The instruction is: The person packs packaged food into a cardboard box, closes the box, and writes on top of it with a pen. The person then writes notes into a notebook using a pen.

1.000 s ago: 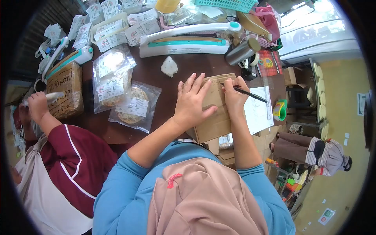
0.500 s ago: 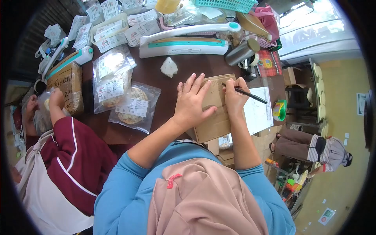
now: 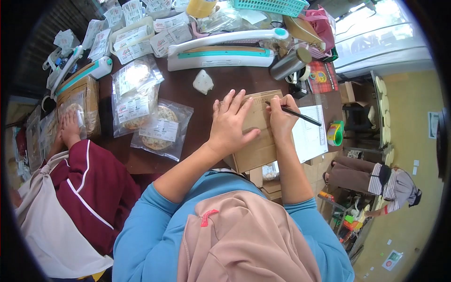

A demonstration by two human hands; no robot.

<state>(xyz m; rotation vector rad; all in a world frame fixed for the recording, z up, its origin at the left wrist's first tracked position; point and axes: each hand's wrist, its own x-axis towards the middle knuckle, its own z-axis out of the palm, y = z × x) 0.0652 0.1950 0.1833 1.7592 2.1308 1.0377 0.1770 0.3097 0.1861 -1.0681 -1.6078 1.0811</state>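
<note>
Right hand is closed around a black pen, its tip at the upper part of the cardboard box, just right of centre in the frame, at the near side of the bench. Left hand lies spread on the box top, fingers apart, gripping nothing. Faint marks show left of the tip, too small to read. Assessment: light, even strokes should suit the board; the spread hand should press enough to prevent sliding, fingertips clear of fresh ink. Paper sheet lies beside the right wrist; bagged pizza lies left of centre.
</note>
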